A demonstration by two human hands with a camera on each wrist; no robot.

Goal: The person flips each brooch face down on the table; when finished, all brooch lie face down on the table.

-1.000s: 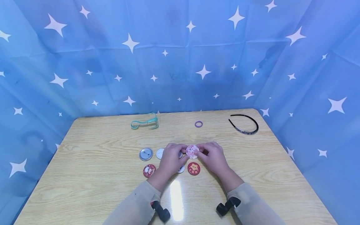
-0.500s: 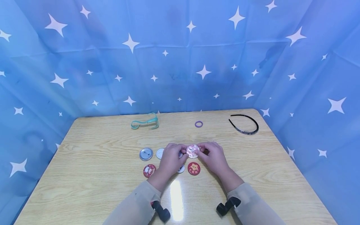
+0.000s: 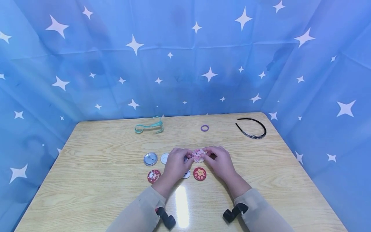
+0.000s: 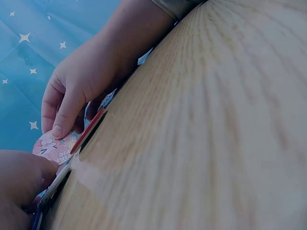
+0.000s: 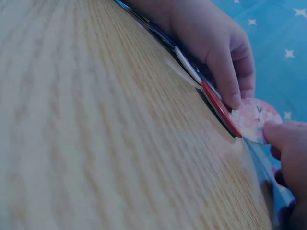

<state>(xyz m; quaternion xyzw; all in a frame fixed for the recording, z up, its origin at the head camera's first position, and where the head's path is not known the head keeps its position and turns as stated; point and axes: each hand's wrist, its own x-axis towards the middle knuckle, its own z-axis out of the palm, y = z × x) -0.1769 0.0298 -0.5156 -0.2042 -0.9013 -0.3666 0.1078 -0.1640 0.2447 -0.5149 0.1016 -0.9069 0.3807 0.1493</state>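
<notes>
Both hands pinch a round pink pin badge (image 3: 198,155) by its opposite edges, my left hand (image 3: 178,160) on one side and my right hand (image 3: 218,161) on the other. Its printed pink face shows in the left wrist view and, tilted up, in the right wrist view (image 5: 259,115). Nearer me lies a red badge with a yellow star (image 3: 200,174). Beside it a white badge (image 3: 186,174) is partly covered by my left wrist. Another badge (image 3: 186,159) peeks out behind the left fingers, mostly hidden.
Left of my hands lie a silver badge with its pin side up (image 3: 150,159), a whitish badge (image 3: 164,158) and a red badge (image 3: 154,176). Along the table's (image 3: 95,151) back are a teal bow-shaped item (image 3: 149,125), a purple ring band (image 3: 204,128) and a black headband (image 3: 255,135).
The pink badge has tilted between the fingers, its glare brightening and then fading so its print shows again. Both hands stay in nearly the same place.
</notes>
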